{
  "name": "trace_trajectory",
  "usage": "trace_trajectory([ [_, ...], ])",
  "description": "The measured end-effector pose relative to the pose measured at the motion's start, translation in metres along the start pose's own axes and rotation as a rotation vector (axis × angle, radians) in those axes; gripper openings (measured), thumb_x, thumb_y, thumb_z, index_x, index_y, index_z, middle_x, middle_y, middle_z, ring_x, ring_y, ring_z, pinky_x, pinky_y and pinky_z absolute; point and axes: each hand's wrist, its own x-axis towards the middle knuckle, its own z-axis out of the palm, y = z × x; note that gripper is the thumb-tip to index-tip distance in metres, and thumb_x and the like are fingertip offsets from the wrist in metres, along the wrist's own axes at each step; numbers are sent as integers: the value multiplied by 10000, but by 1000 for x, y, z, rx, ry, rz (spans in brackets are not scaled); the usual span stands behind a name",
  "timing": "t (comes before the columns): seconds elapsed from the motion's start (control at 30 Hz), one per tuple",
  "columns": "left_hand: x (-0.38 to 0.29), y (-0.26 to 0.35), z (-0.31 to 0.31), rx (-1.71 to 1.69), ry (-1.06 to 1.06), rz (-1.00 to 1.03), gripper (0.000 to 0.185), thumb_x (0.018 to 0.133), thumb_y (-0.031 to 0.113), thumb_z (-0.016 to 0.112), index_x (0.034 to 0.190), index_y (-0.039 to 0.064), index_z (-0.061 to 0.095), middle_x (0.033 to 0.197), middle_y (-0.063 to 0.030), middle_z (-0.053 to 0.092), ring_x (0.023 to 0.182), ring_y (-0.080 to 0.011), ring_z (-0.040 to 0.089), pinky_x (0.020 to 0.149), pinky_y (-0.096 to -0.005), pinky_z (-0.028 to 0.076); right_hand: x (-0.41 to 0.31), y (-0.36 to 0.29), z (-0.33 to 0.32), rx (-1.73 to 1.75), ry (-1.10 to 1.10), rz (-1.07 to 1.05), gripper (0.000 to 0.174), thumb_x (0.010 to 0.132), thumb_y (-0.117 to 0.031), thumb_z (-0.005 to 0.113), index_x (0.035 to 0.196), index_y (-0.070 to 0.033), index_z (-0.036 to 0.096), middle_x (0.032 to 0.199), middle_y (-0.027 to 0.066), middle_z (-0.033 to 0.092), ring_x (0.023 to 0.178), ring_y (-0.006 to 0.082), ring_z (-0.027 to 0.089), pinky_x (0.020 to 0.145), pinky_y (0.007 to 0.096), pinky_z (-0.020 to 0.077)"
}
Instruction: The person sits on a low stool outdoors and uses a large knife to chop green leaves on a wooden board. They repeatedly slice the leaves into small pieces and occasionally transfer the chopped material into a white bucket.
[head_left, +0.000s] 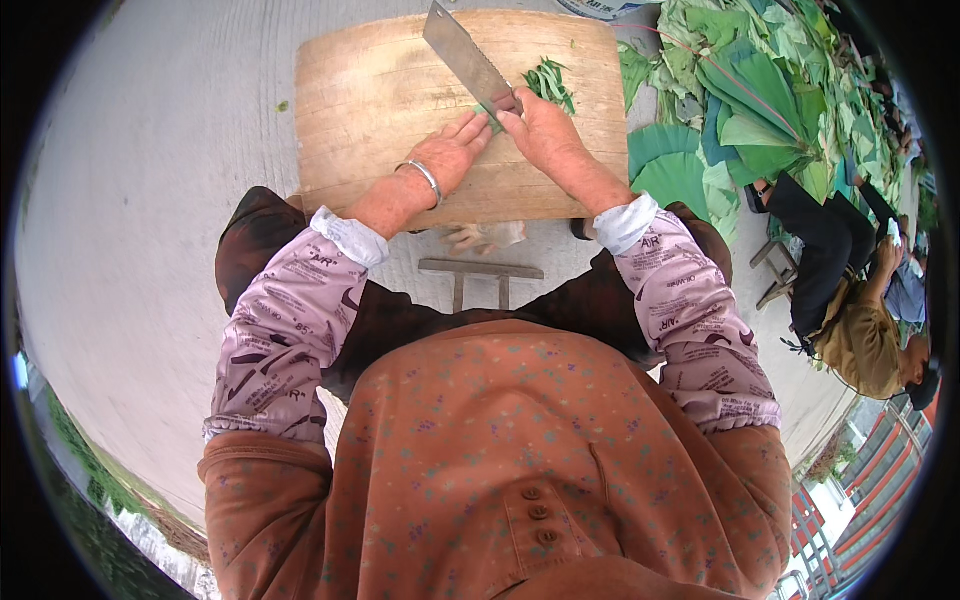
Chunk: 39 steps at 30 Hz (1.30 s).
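My right hand (544, 135) grips the near end of a broad metal knife (463, 58), whose blade slants away to the upper left and has a toothed-looking edge. The blade stands over a wooden board (367, 97) in front of me. Beside it my left hand (446, 154), with a silver bangle at the wrist, lies on the board, its fingertips on a small green leaf piece (492, 120) close to the blade. To the right of the knife is a small pile of cut green strips (552, 82). The part of the handle inside my fist is hidden.
Large green leaves (750, 97) cover the ground at the right. Near them a person in a brown top (855, 352) sits by a wooden stool (776, 270). Work gloves (484, 236) lie below the board's near edge, before a wooden crosspiece (480, 268). A container's rim (604, 9) shows at the top.
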Motion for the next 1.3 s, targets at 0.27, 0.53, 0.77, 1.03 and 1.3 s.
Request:
trace_trajectory([
  [0.27,-3,-1,3,25,44,16,547,815,-18,413,1354,54,349,1454,-104,243,1330,-294,282,1048,-350,352,-17,4,-25,-229,114,58,372,838,-241,595,1087,25,518,902,235,626,871,390,603,755,438,478],
  [0.53,-3,-2,2,-25,31,-6,546,804,-11,434,1342,49,365,1442,-107,248,1310,-300,307,1040,-346,365,-30,-16,-21,-153,-9,-19,324,841,-232,588,1039,13,509,849,242,622,835,414,597,719,462,485],
  [0.77,-2,-4,7,-28,132,47,487,800,16,453,1286,11,421,1382,-131,337,1289,-300,341,1032,-343,366,-34,-24,-19,-211,-106,61,365,848,-248,592,1075,21,495,868,252,616,849,414,589,712,446,475],
  [1.03,-2,-4,7,0,93,15,486,812,38,448,1298,38,414,1397,-117,313,1250,-312,381,998,-344,403,-14,-22,-1,-214,-100,102,307,846,-224,578,1040,3,506,889,220,631,856,394,598,730,449,473],
  [1.3,-6,-3,8,42,186,26,467,820,62,440,1286,50,426,1370,-102,367,1248,-296,377,1022,-370,362,-4,-3,-1,-25,39,42,317,845,-235,586,1032,15,533,903,194,642,867,365,609,745,423,479],
])
